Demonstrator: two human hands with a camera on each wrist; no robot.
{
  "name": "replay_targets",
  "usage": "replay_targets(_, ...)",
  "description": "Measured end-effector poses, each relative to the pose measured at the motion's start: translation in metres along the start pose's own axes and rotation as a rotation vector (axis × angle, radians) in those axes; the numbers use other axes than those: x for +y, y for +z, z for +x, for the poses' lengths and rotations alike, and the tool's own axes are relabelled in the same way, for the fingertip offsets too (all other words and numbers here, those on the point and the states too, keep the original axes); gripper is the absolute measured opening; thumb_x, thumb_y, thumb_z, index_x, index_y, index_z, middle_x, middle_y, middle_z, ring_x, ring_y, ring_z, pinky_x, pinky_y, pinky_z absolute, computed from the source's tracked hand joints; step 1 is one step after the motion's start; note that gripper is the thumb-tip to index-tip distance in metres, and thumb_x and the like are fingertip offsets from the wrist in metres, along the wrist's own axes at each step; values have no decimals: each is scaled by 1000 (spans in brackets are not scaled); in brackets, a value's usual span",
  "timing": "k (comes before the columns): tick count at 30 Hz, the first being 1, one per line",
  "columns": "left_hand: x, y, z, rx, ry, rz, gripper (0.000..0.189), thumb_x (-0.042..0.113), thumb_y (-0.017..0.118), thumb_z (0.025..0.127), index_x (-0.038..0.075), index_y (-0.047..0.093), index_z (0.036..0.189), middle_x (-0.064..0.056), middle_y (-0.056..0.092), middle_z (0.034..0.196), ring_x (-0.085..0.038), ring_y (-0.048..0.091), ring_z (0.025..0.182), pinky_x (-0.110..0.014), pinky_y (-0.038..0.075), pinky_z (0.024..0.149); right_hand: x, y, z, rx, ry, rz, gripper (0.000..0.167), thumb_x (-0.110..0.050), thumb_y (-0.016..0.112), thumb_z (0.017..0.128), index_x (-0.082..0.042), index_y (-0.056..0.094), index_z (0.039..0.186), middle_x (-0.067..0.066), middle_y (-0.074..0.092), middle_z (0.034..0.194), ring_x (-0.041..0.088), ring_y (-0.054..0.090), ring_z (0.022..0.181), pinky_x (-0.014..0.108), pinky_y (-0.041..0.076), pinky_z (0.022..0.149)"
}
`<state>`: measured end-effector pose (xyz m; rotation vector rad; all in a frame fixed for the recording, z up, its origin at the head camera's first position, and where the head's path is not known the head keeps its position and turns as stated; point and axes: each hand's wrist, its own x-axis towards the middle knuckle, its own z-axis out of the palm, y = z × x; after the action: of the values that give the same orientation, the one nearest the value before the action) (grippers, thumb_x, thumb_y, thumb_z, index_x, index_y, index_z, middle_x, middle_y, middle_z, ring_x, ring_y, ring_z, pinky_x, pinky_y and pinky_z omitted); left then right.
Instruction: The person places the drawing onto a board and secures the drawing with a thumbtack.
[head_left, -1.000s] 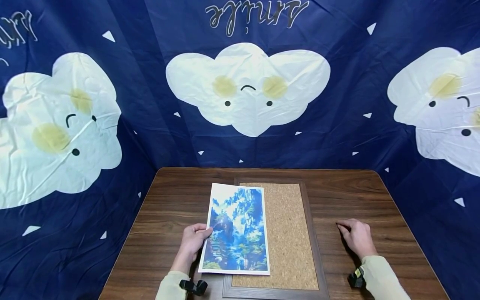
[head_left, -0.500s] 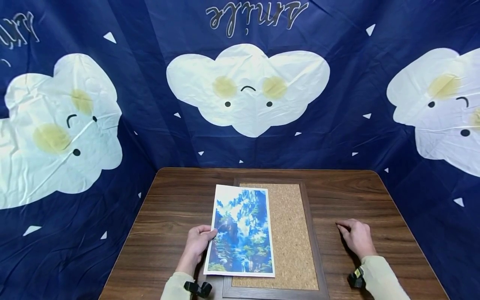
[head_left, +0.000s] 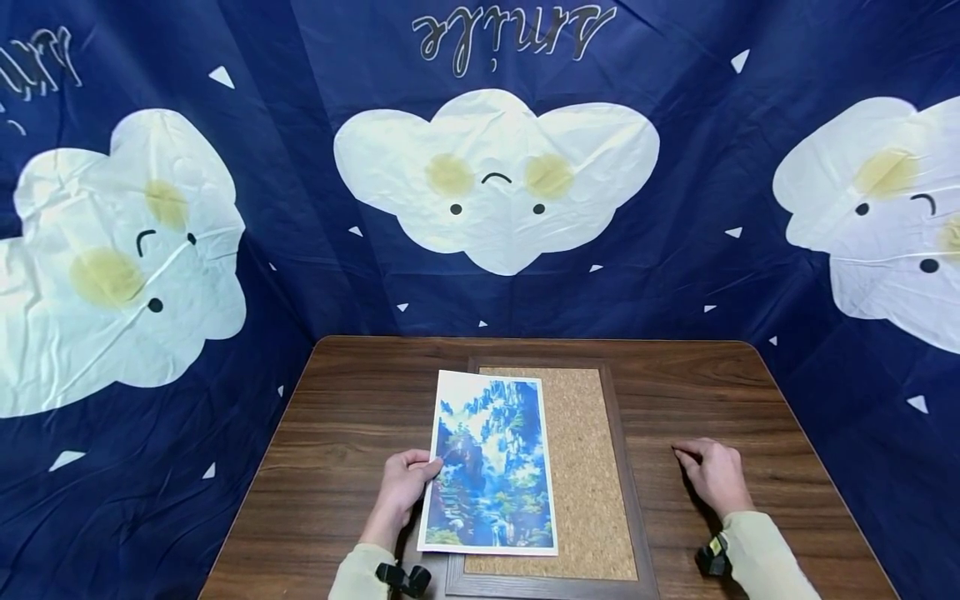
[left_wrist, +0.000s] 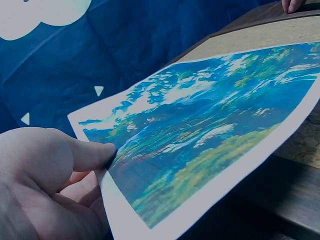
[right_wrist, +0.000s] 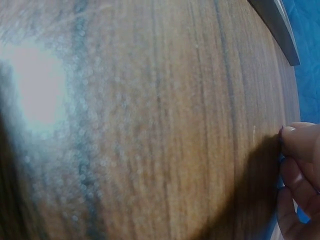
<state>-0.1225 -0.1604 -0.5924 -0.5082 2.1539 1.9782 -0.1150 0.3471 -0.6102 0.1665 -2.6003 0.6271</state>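
My left hand (head_left: 405, 483) pinches the left edge of a printed landscape picture (head_left: 491, 467), thumb on its face and fingers curled beneath. The picture shows blue mountains, a waterfall and trees inside a white border. In the left wrist view the sheet (left_wrist: 200, 135) slants out from the thumb, its near edge raised over the board. It covers the left part of a framed cork board (head_left: 588, 483). To the board's right, my right hand (head_left: 716, 475) rests on the table with loosely curled fingers, holding nothing. Its fingertips (right_wrist: 290, 172) are at the wood in the right wrist view.
The board has a dark wooden frame (head_left: 626, 467) and lies on a brown wood-grain table (head_left: 345, 400). Navy cloth (head_left: 292, 192) printed with clouds hangs behind and on both sides. A black wrist camera (head_left: 405, 577) sits on the left wrist, another (head_left: 712, 557) on the right.
My left hand has moved the picture to the right and slightly nearer to me, so it covers more of the cork. The right hand has stayed in place.
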Motion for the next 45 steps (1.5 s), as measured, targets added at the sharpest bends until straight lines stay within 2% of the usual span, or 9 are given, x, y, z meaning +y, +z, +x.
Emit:
replay_targets(9, 2, 5, -1, -2, 33, 12, 14, 4, 75, 95, -8, 69, 100, -11, 77, 84, -14, 67, 65, -28, 55, 59, -1, -2, 1, -18, 14, 4, 12, 6, 83, 81, 0, 83, 91, 18, 78, 90, 39, 76, 81, 57, 58, 72)
replay_targets(16, 5, 13, -4, 2, 58, 18, 16, 3, 76, 94, -10, 70, 100, -14, 77, 85, -13, 67, 65, -28, 55, 60, -1, -2, 1, -18, 17, 5, 12, 6, 83, 81, 0, 83, 91, 18, 78, 90, 39, 76, 82, 57, 58, 73)
replay_targets(30, 11, 29, -7, 10, 53, 97, 14, 6, 79, 91, -6, 73, 95, -12, 78, 84, -14, 68, 66, -29, 55, 60, -3, -4, 3, -16, 17, -5, 13, 6, 84, 80, -3, 84, 90, 16, 79, 89, 38, 76, 83, 57, 58, 75)
replay_targets(39, 15, 35, -7, 21, 31, 111, 12, 6, 82, 88, -4, 78, 94, -8, 77, 81, -13, 69, 65, -29, 57, 59, -2, -4, 2, -10, 3, -6, 14, 6, 84, 80, -3, 84, 91, 16, 79, 90, 38, 76, 83, 56, 58, 75)
replay_targets(45, 20, 39, -9, 30, 44, 178, 10, 7, 84, 87, -2, 80, 90, -6, 75, 79, -13, 68, 64, -29, 58, 58, -3, -3, 1, -8, -2, -2, 15, 6, 85, 79, -3, 84, 91, 15, 79, 89, 37, 76, 83, 56, 58, 74)
